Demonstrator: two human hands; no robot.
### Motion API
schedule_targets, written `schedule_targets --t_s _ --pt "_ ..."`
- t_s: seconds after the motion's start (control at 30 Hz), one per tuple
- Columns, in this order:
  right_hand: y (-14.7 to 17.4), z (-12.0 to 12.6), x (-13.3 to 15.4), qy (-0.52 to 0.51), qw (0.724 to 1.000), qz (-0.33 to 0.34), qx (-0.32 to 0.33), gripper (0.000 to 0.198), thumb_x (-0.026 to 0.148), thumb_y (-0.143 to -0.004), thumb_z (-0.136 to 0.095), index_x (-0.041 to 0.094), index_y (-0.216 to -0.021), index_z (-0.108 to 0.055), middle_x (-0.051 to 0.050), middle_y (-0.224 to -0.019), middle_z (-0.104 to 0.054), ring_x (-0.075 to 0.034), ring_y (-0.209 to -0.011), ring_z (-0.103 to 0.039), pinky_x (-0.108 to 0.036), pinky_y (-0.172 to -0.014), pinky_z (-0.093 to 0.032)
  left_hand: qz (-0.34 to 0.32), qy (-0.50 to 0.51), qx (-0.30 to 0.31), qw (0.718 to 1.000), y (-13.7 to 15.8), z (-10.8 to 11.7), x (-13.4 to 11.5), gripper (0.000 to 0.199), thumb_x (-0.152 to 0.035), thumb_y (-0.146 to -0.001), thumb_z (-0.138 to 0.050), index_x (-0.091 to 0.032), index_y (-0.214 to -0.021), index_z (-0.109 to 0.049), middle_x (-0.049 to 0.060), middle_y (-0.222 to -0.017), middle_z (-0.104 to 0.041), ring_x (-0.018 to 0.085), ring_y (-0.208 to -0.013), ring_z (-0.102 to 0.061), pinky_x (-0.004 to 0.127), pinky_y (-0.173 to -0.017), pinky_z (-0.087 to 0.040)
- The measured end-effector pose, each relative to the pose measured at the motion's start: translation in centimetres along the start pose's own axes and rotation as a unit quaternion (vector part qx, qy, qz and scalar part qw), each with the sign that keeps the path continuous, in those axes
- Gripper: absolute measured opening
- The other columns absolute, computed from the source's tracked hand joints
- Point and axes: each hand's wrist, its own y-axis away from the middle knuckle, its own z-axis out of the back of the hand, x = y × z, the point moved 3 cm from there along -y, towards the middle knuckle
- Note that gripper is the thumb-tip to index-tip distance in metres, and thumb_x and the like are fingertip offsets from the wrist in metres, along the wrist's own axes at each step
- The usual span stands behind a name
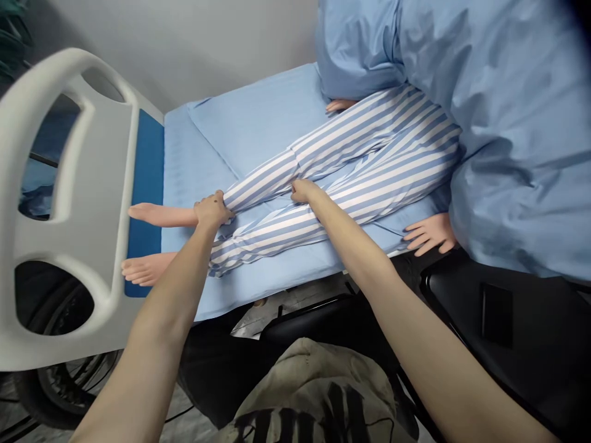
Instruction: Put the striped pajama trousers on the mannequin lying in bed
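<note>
A manikin in blue-and-white striped pajama pants (369,160) lies on the bed, its legs pointing left. My left hand (213,210) is wrapped round the manikin's far ankle, just at the pant cuff. Near the knee of that same leg, my right hand (305,191) is closed on the striped fabric, its fingertips partly hidden. Both manikin feet are bare; the near foot (145,269) rests beside the footboard, and the far foot (148,213) lies just beyond it. The near leg's cuff is bunched above the ankle.
A grey-white footboard (99,166) stands at the left, with a wheel behind it. A blue quilt (521,123) covers the manikin's upper body; one manikin hand (429,235) sticks out. Black chairs (462,295) line the near side, one bearing a dark flat object (497,315).
</note>
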Motion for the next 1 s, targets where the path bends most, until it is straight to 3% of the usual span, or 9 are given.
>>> schedule_targets --t_s 0.1,0.2,0.3,0.4,0.5,0.6,0.7,0.87,1.0 --pt "-1.0 -0.2 -0.6 -0.018 1.000 -0.018 -0.018 0.022 0.017 -0.082 -0.064 0.008 -0.101 -0.070 -0.019 -0.104 -0.073 -0.032 -0.109 -0.067 -0.037 -0.097 -0.051 -0.005 0.007 -0.007 1.000 -0.3 -0.5 0.2 0.062 -0.040 -0.072 -0.071 -0.018 -0.129 -0.055 0.020 -0.120 -0.067 0.039 -0.114 -0.062 0.047 -0.098 -0.044" --pt "-2.1 -0.1 -2.1 -0.149 0.983 -0.100 -0.036 0.022 0.020 -0.083 -0.062 0.008 -0.100 -0.068 -0.015 -0.086 -0.071 -0.028 -0.091 -0.070 -0.035 -0.086 -0.056 -0.005 0.017 -0.013 1.000 -0.2 -0.6 0.2 0.063 -0.040 -0.072 -0.071 -0.018 -0.128 -0.055 0.021 -0.120 -0.067 0.040 -0.116 -0.062 0.048 -0.099 -0.043" --pt "-2.4 0.4 -3.9 -0.350 0.910 -0.204 -0.088 0.028 0.024 -0.087 -0.055 0.009 -0.109 -0.063 -0.011 -0.079 -0.067 -0.022 -0.074 -0.069 -0.032 -0.070 -0.058 -0.003 0.028 -0.008 1.000 0.1 0.0 0.0 0.061 -0.040 -0.071 -0.072 -0.020 -0.127 -0.056 0.019 -0.120 -0.068 0.040 -0.115 -0.062 0.049 -0.099 -0.043" --pt "-1.9 1.1 -4.6 -0.484 0.827 -0.248 -0.141 0.032 0.024 -0.087 -0.054 0.012 -0.117 -0.058 -0.007 -0.079 -0.064 -0.017 -0.069 -0.065 -0.028 -0.066 -0.056 0.000 0.027 0.020 0.999 0.1 1.5 0.2 0.059 -0.041 -0.068 -0.074 -0.022 -0.122 -0.059 0.017 -0.117 -0.069 0.040 -0.111 -0.064 0.048 -0.095 -0.045" --pt "-1.5 1.6 -4.4 -0.573 0.776 -0.230 -0.127 0.034 0.029 -0.086 -0.055 0.012 -0.115 -0.057 -0.006 -0.081 -0.062 -0.015 -0.072 -0.063 -0.027 -0.070 -0.056 0.000 0.012 0.025 1.000 -0.1 3.6 0.9 0.058 -0.041 -0.066 -0.076 -0.022 -0.118 -0.061 0.016 -0.112 -0.071 0.040 -0.106 -0.066 0.049 -0.091 -0.047" --pt "-1.5 2.0 -3.9 -0.639 0.746 -0.168 -0.083 0.034 0.039 -0.087 -0.052 0.011 -0.105 -0.060 -0.008 -0.083 -0.064 -0.016 -0.079 -0.063 -0.028 -0.079 -0.056 -0.010 -0.011 0.012 1.000 -0.1 5.1 1.4 0.055 -0.040 -0.066 -0.074 -0.024 -0.118 -0.061 0.015 -0.110 -0.071 0.039 -0.104 -0.066 0.047 -0.089 -0.048" --pt "-1.6 2.7 -3.4 -0.645 0.752 -0.114 -0.076 0.036 0.044 -0.088 -0.050 0.012 -0.099 -0.063 -0.009 -0.083 -0.065 -0.018 -0.088 -0.062 -0.032 -0.086 -0.054 -0.014 -0.023 0.015 1.000 0.5 5.3 1.5 0.053 -0.039 -0.068 -0.073 -0.024 -0.118 -0.062 0.014 -0.112 -0.070 0.038 -0.105 -0.066 0.046 -0.088 -0.049" --pt "-0.8 4.4 -2.2 -0.559 0.808 -0.012 -0.184 0.039 0.052 -0.085 -0.056 0.019 -0.104 -0.062 -0.006 -0.088 -0.066 -0.022 -0.097 -0.063 -0.035 -0.087 -0.054 0.003 0.012 0.020 1.000 1.0 4.3 1.1 0.055 -0.040 -0.068 -0.073 -0.023 -0.119 -0.059 0.015 -0.112 -0.070 0.038 -0.105 -0.065 0.046 -0.086 -0.049" --pt "0.1 5.2 -1.9 -0.581 0.779 0.037 -0.232 0.043 0.059 -0.087 -0.050 0.021 -0.104 -0.060 -0.007 -0.091 -0.065 -0.022 -0.105 -0.062 -0.033 -0.092 -0.052 0.014 0.069 0.008 0.997 0.9 3.3 0.2 0.056 -0.045 -0.070 -0.070 -0.024 -0.120 -0.056 0.014 -0.114 -0.069 0.037 -0.106 -0.064 0.043 -0.083 -0.050"
